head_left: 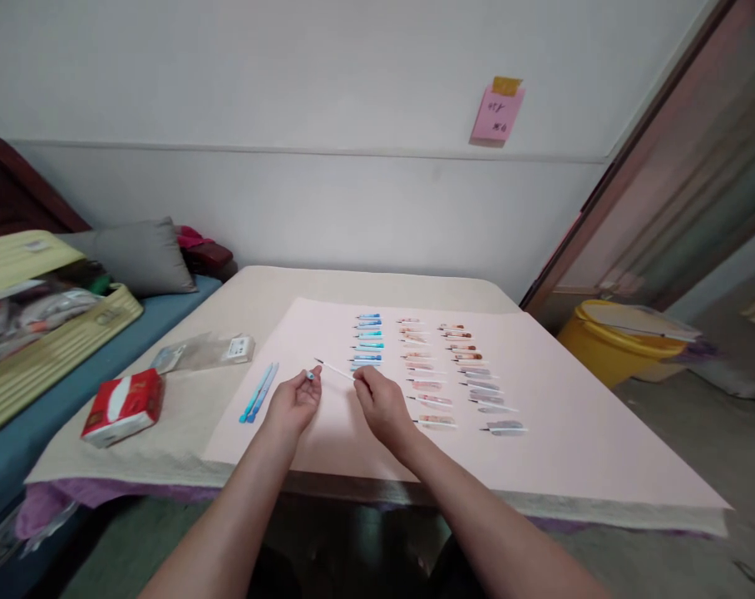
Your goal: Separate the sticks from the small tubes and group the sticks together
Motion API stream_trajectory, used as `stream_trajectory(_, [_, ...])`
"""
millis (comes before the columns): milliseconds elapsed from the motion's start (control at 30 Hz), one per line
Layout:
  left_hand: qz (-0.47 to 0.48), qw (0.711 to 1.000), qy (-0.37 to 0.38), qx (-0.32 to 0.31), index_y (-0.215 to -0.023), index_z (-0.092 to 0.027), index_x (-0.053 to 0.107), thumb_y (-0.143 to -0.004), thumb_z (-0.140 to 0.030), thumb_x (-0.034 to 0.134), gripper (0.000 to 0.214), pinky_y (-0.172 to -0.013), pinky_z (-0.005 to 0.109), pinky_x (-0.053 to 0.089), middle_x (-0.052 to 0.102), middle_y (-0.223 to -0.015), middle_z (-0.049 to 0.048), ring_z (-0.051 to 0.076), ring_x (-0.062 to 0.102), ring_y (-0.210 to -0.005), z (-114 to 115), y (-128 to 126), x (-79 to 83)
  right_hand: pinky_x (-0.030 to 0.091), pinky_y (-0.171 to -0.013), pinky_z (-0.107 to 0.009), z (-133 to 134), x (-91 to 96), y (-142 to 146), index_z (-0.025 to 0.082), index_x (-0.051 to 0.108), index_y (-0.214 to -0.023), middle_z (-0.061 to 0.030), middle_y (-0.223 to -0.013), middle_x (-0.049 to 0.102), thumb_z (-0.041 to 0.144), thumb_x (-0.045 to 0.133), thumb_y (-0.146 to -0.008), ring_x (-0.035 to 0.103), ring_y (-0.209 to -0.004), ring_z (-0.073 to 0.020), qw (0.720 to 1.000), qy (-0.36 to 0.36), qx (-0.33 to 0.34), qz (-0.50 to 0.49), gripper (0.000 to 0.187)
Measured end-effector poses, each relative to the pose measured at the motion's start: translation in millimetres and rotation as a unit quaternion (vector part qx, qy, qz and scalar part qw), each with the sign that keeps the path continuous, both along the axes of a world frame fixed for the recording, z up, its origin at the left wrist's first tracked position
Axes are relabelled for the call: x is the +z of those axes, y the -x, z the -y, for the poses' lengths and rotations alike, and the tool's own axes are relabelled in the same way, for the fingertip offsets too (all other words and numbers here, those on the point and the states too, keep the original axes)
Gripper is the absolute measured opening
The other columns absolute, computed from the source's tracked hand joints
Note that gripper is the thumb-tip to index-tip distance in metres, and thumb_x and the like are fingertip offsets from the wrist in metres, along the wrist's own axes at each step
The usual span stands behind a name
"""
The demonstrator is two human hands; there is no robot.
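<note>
My left hand (pixel 295 403) is closed in a pinch on a small blue cap (pixel 311 376). My right hand (pixel 381 402) pinches a thin white pen refill (pixel 333 368) that points up and to the left, its tip apart from the cap. Both hands hover over a pink paper sheet (pixel 558 416). On the sheet lie three columns of small pen parts: blue ones (pixel 368 339), pinkish ones (pixel 420 366) and brown-to-grey ones (pixel 477 374). Two blue pen barrels (pixel 259 392) lie left of my left hand.
A red tissue pack (pixel 123 405) and a clear plastic bag (pixel 204 352) lie on the table's left side. A yellow-green crate (pixel 46 333) and grey pillow (pixel 137 256) sit on the bed at left. A yellow bucket (pixel 608 341) stands right. A pink note (pixel 497 112) hangs on the wall.
</note>
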State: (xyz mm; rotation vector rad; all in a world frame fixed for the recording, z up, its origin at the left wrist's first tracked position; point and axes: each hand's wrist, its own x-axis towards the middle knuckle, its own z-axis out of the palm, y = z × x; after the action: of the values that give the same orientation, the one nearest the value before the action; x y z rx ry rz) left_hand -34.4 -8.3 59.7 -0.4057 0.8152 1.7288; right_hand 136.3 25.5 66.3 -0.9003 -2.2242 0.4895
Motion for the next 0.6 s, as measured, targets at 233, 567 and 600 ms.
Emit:
stream_trajectory(233, [-0.01,0.999,-0.037,-0.009,-0.091,-0.011,0.052,-0.084,-0.002,0.043,0.014,-0.047,0.017,0.052,0.062,-0.08,0.0085,0.009,0.058,-0.055,2,4,-3.8,0.037,-0.068,-0.024,21,10.7,-5,0.018,0.054,-0.085,-0.0044,-0.075,0.058,0.016,0.036,-0.089,0.053,-0.074,-0.0153,0.99,-0.14,0.03,-0.007,0.019])
stream_trajectory(567, [-0.046,0.999,-0.027,-0.009,-0.089,-0.008,0.055,-0.083,-0.002,0.044,0.014,-0.046,0.014,0.049,0.062,-0.072,0.0074,0.008,0.058,-0.053,1,2,-4.6,0.028,-0.06,-0.026,25,12.2,-6,0.017,0.052,-0.076,-0.0038,-0.072,0.054,0.015,0.038,-0.086,0.045,-0.067,-0.0146,0.978,-0.187,0.018,0.093,0.017])
stream_trajectory(600, [-0.055,0.998,-0.026,-0.007,-0.088,-0.009,0.056,-0.083,-0.002,0.046,0.013,-0.046,0.015,0.049,0.062,-0.072,0.0073,0.008,0.058,-0.053,1,2,-5.4,0.028,-0.06,-0.026,25,12.4,-6,0.017,0.052,-0.076,-0.0038,-0.072,0.053,0.015,0.038,-0.086,0.045,-0.067,-0.0146,0.978,-0.186,0.021,0.093,0.017])
